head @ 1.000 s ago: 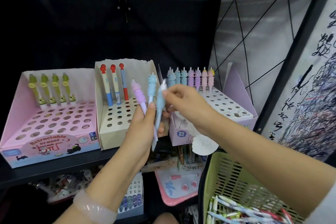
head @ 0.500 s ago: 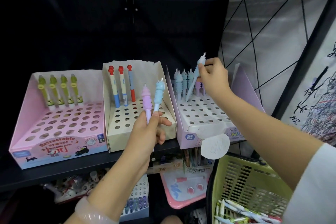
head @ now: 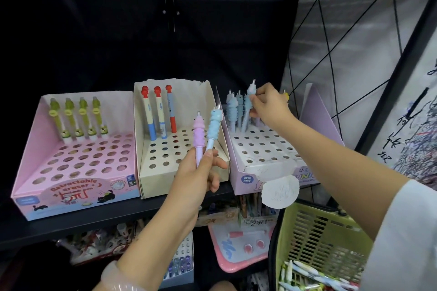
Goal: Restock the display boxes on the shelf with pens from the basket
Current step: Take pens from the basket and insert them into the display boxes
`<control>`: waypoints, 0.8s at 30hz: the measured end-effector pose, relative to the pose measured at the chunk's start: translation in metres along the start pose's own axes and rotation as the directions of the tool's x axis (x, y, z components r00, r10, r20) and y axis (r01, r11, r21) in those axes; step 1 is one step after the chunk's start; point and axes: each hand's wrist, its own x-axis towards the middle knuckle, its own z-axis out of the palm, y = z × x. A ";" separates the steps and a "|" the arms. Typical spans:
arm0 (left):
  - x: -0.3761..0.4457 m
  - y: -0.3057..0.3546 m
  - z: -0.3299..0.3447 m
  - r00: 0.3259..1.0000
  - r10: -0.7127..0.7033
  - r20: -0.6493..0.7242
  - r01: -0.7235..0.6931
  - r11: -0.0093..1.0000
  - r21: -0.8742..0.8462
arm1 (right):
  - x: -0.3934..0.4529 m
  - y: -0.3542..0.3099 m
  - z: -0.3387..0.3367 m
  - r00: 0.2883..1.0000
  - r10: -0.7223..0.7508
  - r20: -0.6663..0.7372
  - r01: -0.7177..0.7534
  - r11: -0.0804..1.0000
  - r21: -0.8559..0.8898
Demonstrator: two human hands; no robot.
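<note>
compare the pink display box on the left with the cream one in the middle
The pink cardboard display box holds four green-capped pens and has a printed cartoon front. The cream cardboard display box is narrower, plain-fronted, and holds red-topped pens. Both have pens only in the back row, with most holes empty.

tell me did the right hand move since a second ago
Yes. The right hand went from beside the left hand, in front of the cream display box, up and right to the back row of the lilac display box, holding a blue pen.
</note>
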 end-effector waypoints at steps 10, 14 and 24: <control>-0.004 0.006 0.006 1.000 0.001 0.001 -0.001 1.000 -0.015 | -0.026 0.004 0.002 0.993 -0.119 0.025 0.120 0.922 -0.369; -0.004 0.010 0.011 1.000 0.020 0.018 -0.020 1.000 -0.007 | -0.057 -0.027 -0.001 0.970 -0.208 0.124 0.200 0.977 0.072; -0.004 0.014 0.014 1.000 -0.025 0.005 0.025 1.000 -0.004 | -0.045 -0.036 -0.023 0.997 -0.083 0.001 0.075 0.907 0.413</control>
